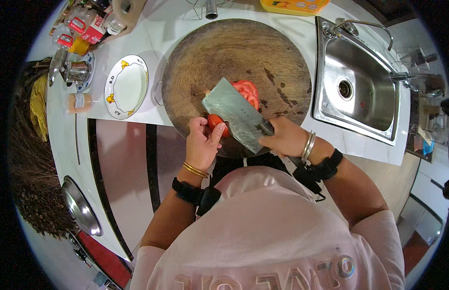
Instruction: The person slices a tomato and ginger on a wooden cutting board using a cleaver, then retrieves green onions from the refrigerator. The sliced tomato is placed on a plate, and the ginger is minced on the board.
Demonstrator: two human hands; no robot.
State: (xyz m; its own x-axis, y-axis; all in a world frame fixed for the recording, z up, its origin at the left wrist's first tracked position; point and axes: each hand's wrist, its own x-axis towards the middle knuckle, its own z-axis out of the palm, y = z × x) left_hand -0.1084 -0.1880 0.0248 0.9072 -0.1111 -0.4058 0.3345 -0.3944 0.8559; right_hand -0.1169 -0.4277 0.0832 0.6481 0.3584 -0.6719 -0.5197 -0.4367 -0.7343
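Note:
My left hand [204, 139] grips a piece of red tomato [216, 123] over the near edge of a round wooden chopping board [224, 43]. In my right hand [284, 137] is a broad cleaver [235, 112], held at its handle. Its blade lies tilted across the board, with the long edge beside the tomato piece. Cut tomato slices [248, 92] rest on the wood just beyond the blade, which partly covers them. Wet dark marks show on the board to the right of the slices.
A steel sink [358, 83] with a tap [369, 24] is on the right. To the left stand an oval white plate [128, 87], a jar [79, 102], a metal cup [78, 71] and several bottles [83, 29]. A steel lid or basin [81, 206] lies nearer on the left counter.

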